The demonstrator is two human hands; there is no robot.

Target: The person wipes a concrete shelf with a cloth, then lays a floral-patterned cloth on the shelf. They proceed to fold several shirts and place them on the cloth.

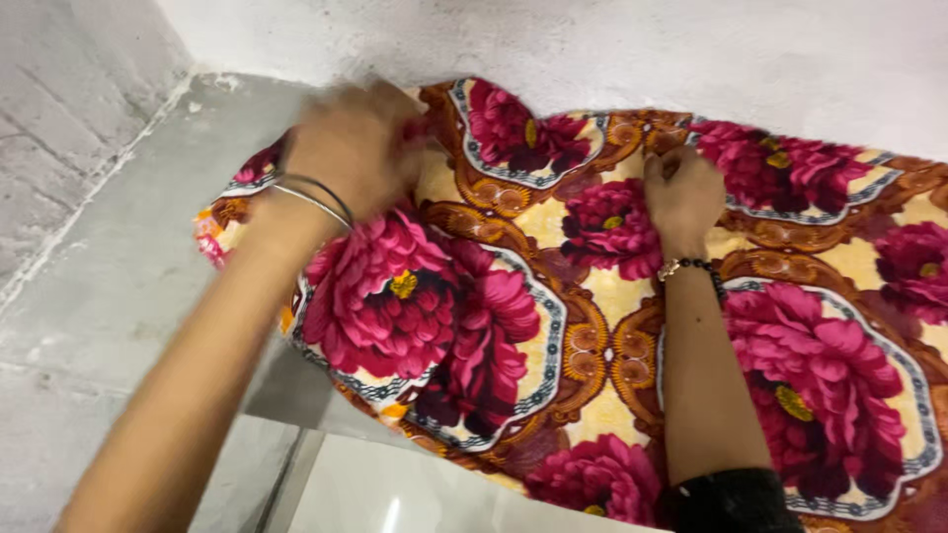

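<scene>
A thick blanket [553, 326] with large magenta flowers on a cream and orange-brown pattern lies bunched on a grey ledge against a white wall. My left hand [351, 148], blurred by motion and wearing thin metal bangles at the wrist, rests on the blanket's far left corner; its grip is unclear. My right hand [681, 192], with a dark bead bracelet, has its fingers closed on a fold of the blanket near its far edge. A dark sleeve covers my right forearm at the frame's bottom.
The grey concrete ledge [128, 266] extends to the left of the blanket. A rough white wall [592, 49] runs behind it, and a grey block wall [59, 109] stands at left. A pale glossy floor surface [395, 489] shows below the ledge.
</scene>
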